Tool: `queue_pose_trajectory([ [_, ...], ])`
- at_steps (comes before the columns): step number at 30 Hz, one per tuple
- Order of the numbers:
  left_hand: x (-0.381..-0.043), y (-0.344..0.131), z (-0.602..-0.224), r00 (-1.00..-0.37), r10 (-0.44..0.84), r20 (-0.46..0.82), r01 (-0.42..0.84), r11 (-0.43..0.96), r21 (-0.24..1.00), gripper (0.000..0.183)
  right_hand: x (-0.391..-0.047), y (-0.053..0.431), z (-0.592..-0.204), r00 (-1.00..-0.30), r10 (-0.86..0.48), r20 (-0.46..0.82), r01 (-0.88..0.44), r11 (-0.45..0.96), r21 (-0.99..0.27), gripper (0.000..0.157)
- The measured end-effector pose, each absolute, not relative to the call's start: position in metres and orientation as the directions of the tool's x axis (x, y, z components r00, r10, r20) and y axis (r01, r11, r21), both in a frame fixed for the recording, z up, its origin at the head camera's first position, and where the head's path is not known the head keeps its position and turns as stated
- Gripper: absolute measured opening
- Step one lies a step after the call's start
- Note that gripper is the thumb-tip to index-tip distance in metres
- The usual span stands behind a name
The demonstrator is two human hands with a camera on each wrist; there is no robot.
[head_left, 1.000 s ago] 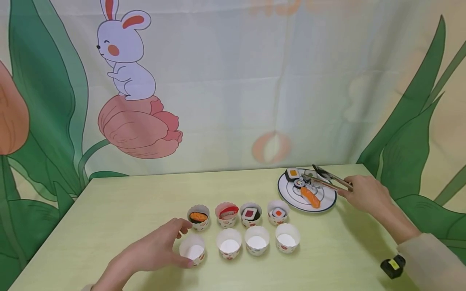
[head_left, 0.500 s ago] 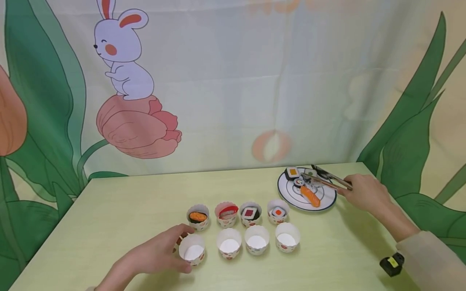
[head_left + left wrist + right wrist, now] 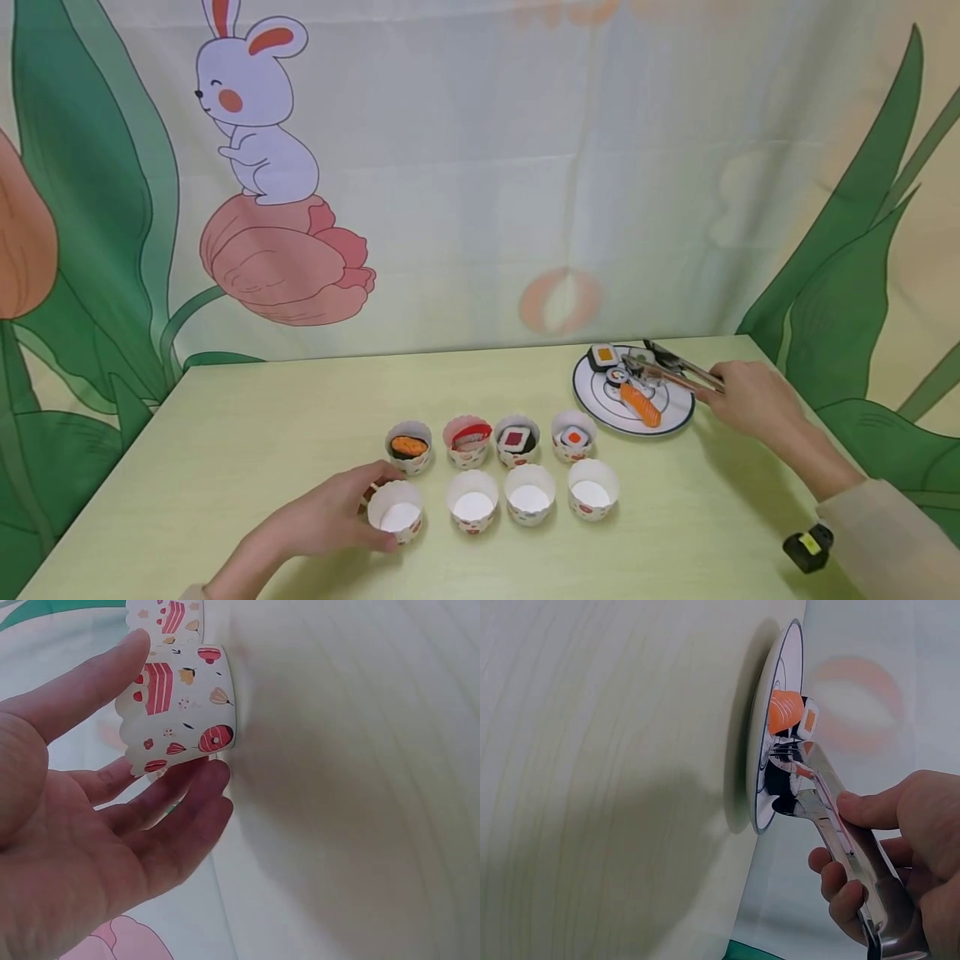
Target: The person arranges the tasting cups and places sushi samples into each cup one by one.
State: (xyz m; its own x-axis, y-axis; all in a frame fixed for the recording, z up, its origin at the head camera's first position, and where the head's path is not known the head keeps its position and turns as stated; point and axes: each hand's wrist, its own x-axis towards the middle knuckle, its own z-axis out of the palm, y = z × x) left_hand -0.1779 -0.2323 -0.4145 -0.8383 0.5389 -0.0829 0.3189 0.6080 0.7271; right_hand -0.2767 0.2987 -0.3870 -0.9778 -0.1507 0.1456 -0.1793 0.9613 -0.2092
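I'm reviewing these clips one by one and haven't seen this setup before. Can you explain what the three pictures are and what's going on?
No machine here: a person works with bare hands and wears three cameras. The wide picture comes from the head, the other two from the wrists.

On the green table stand eight paper cups in two rows: the four far ones hold toy sushi, the four near ones look empty. A plate at the right carries more toy sushi.

The left hand holds the nearest left cup between thumb and fingers, as the left wrist view shows. The right hand grips metal tongs, whose tips reach over the sushi on the plate.
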Motion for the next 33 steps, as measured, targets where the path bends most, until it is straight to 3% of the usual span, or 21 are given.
queue_pose_trajectory([
  [15, -0.183, -0.232, -0.423, -0.832, 0.55, -0.075, 0.257, 0.5, 0.827, 0.062, -0.271, 0.297, -0.387, -0.971, -0.162, 0.174, -0.196, 0.96, -0.199, 0.031],
  [33, -0.187, -0.232, -0.427, -0.83, 0.556, -0.046, 0.282, 0.489, 0.826, 0.064, -0.26, 0.294, -0.378, -0.962, -0.174, 0.21, -0.221, 0.949, -0.226, 0.027],
])
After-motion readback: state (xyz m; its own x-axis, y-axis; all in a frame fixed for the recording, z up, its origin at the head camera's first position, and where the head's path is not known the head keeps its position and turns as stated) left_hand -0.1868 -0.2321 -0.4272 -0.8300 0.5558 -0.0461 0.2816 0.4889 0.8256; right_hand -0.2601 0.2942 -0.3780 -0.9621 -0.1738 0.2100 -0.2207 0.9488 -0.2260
